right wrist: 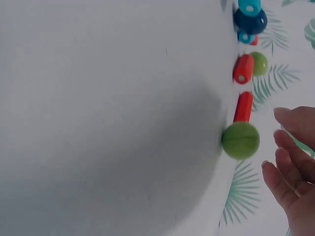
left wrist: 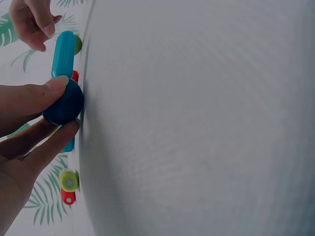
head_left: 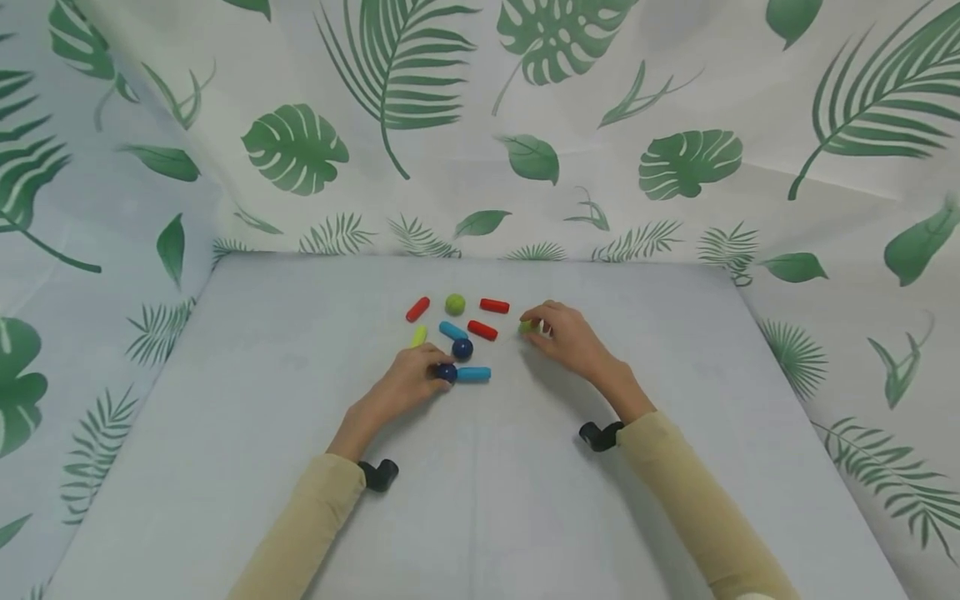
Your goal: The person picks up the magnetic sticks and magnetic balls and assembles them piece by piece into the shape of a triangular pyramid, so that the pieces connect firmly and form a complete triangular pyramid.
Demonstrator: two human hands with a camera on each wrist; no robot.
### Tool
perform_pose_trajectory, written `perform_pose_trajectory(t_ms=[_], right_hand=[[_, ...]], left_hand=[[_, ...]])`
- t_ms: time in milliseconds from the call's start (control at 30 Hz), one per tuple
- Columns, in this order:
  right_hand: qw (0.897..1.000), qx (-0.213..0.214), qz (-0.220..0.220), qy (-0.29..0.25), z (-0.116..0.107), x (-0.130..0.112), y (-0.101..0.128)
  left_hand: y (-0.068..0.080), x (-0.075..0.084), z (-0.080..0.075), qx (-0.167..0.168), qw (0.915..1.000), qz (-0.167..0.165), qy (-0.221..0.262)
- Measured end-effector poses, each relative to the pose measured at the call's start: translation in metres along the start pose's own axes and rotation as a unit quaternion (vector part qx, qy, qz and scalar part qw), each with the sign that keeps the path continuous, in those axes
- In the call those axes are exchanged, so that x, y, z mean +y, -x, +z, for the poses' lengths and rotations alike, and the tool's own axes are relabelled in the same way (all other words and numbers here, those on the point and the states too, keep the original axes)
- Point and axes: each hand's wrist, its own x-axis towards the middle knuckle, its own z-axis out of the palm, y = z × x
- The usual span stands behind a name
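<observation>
My left hand pinches a dark blue ball between thumb and fingers on the pale table. A light blue rod lies right beside that ball, and I cannot tell if they are joined. My right hand hovers with loosely curled fingers next to a green ball, a small gap between them. Between the hands lie a second dark blue ball, another light blue rod and a red rod.
Farther back lie a yellow-green rod, a red rod, a second green ball and another red rod. Leaf-print cloth walls the table at the back and sides.
</observation>
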Motion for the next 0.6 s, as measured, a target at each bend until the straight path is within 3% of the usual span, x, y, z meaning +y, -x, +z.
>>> perform_pose_trajectory(t_ms=[300,600], right_hand=[[1.000,0.009,0.028,0.006,0.000,0.016,-0.009],[0.995,-0.059,0.076,-0.020,0.005,0.019,-0.015]], left_hand=[[0.001,0.001,-0.003,0.001,0.9999,-0.009,-0.005],[0.000,-0.001,-0.001,-0.004,1.0000,-0.008,-0.001]])
